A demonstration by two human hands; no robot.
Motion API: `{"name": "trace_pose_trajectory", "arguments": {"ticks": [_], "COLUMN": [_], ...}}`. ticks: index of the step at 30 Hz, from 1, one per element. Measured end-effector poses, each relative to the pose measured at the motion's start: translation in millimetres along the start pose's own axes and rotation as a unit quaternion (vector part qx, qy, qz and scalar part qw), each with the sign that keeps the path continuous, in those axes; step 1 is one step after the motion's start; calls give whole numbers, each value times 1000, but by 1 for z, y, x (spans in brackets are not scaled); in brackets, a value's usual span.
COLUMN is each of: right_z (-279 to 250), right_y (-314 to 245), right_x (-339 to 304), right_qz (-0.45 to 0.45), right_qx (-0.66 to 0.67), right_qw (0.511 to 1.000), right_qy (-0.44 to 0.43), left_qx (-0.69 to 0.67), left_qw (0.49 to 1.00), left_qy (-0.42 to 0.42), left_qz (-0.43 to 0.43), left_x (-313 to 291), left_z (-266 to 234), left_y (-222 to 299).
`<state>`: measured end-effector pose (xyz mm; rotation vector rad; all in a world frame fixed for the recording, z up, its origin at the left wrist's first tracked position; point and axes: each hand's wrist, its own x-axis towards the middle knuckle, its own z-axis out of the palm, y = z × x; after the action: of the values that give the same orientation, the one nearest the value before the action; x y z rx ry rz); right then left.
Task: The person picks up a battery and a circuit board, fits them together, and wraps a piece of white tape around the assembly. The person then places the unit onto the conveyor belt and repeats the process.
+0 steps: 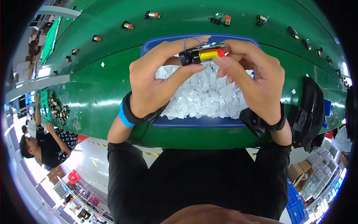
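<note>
Wrists with dark bands rise from below; left hand (154, 80) and right hand (251, 80) both pinch a small motor assembly (203, 55), its long axis left-right, above the blue tray (194, 122) on the green tabletop (100, 93).

Person wore a black short-sleeved top, sleeves ending above the elbows, forearms bare. Left hand (153, 80) had a black strap around the wrist with a bright blue band right behind it. Right hand (253, 80) had a black wrist strap with a bulkier black piece on the inner side.
</note>
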<state>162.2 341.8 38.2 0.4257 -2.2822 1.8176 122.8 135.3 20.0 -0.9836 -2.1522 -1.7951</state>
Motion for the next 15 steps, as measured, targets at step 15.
{"name": "trace_pose_trajectory", "arguments": {"ticks": [15], "right_z": [3], "right_y": [-10], "right_x": [-5], "right_qz": [57], "right_qx": [67], "right_qw": [996], "right_qy": [-3], "left_qx": [219], "left_qw": [969], "left_qy": [-29], "left_qz": [114], "left_x": [3], "left_z": [-4], "left_y": [17]}}
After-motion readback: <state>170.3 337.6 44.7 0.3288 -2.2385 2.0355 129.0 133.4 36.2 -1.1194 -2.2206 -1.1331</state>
